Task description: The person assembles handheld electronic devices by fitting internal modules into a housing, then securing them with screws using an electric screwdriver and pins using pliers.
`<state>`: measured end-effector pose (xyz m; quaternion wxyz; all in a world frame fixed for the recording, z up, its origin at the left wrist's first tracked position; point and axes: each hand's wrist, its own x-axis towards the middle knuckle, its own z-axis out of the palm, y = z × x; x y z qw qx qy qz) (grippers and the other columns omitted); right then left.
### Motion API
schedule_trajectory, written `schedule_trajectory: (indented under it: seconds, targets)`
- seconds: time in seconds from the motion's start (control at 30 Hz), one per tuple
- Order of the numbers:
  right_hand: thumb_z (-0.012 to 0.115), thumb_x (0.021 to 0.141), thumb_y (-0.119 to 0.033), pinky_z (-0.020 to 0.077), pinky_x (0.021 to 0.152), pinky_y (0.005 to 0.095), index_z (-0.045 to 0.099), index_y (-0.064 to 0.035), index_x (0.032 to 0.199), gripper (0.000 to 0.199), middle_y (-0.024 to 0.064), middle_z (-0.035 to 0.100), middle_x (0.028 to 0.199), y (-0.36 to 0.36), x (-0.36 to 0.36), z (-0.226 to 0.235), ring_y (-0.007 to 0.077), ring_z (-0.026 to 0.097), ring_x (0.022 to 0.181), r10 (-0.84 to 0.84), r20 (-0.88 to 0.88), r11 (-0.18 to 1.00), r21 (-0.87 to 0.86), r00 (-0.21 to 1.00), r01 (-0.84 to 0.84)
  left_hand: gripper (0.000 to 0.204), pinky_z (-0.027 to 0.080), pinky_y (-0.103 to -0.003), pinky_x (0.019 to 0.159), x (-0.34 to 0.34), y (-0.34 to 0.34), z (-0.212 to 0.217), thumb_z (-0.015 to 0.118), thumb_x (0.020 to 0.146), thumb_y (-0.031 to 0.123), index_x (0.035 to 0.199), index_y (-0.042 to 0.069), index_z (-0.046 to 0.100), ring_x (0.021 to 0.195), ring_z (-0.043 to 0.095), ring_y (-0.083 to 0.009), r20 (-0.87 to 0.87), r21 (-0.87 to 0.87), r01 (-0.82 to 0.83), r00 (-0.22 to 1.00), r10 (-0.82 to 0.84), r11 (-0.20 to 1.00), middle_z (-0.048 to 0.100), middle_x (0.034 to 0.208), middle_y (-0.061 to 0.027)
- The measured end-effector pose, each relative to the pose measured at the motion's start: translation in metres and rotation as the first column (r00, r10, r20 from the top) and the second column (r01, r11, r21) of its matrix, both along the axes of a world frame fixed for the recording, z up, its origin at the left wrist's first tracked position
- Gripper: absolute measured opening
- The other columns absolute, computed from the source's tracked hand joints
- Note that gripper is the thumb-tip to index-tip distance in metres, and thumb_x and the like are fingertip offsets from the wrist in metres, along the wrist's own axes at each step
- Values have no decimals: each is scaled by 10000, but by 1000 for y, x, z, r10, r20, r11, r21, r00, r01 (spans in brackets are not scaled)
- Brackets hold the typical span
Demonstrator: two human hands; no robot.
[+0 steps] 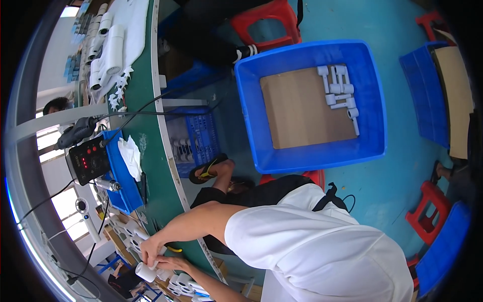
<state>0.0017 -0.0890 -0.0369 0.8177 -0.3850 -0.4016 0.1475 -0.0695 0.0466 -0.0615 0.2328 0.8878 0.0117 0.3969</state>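
Both my hands meet at the lower left over the green workbench (166, 201). My right hand (150, 248), at the end of the bare arm coming out of my white sleeve, grips the top of a short white plastic tube piece (145, 273). From below, my left hand (173, 263) closes on the same piece. Several more white plastic parts (182, 286) lie around my hands on the bench.
A black control box with red lights (88, 161) sits on a blue tray (123, 186) with a white cloth (131, 156). A big blue crate (372, 100) on the floor holds cardboard and white pipe fittings (339, 93). Red stools (266, 22) and other blue crates (425, 95) stand around.
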Motion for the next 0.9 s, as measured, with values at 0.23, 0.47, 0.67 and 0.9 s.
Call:
schedule_trajectory:
  seconds: [0.23,0.47,0.67,0.9]
  targets:
    - [765,684,-249,513,725,266,754,-81,965,327,63,732,905,-10,4,-6,142,666,832,-16,-16,1000,-20,1000,16,698,453,-407,862,-3,-23,-2,428,980,502,1230,-150,436,1004,564,-334,-5,-27,9,1000,-10,1000,566,1105,-298]
    - [771,709,-264,513,723,271,751,-74,967,321,64,733,894,-15,0,3,142,667,816,-22,16,995,-96,1000,24,652,432,-396,921,-19,-49,13,365,995,464,1288,-117,404,1071,540,-341,13,-26,54,998,-53,998,518,1201,-279]
    - [810,712,-268,518,591,270,747,-81,1000,349,53,708,850,-2,-2,-5,143,642,723,35,-25,996,-86,999,-37,667,437,-406,946,-27,-54,18,275,993,475,1280,-112,405,1099,543,-341,15,-236,156,988,-156,959,518,1189,-283]
    - [760,723,-218,508,580,242,722,-29,1043,374,66,704,875,-15,-12,-2,119,634,729,117,-190,984,-113,975,-140,694,360,-414,1042,-25,-44,9,266,976,513,1379,-48,320,1250,437,-297,84,-660,274,952,-293,699,406,1352,-206]
